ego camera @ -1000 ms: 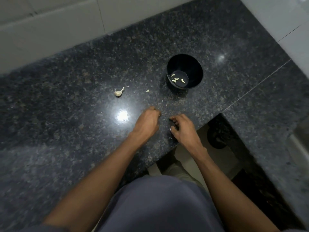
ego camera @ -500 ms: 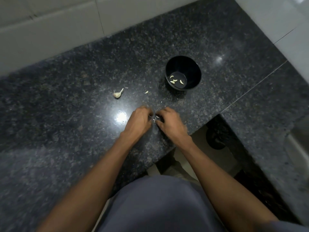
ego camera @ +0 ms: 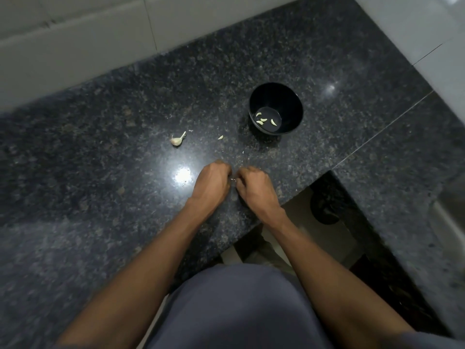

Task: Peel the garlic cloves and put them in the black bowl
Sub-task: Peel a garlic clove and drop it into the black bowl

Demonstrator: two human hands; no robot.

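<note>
Granite counter [ego camera: 100,172], garlic clove [ego camera: 232,179] pinched between left hand [ego camera: 212,183], right hand [ego camera: 254,188]

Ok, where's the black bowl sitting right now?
In the head view, the round black bowl stands on the dark speckled granite counter, beyond and right of both hands, with a few peeled garlic cloves inside.

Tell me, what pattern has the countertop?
Dark granite countertop, speckled with grey flecks; the head view shows it best.
</note>
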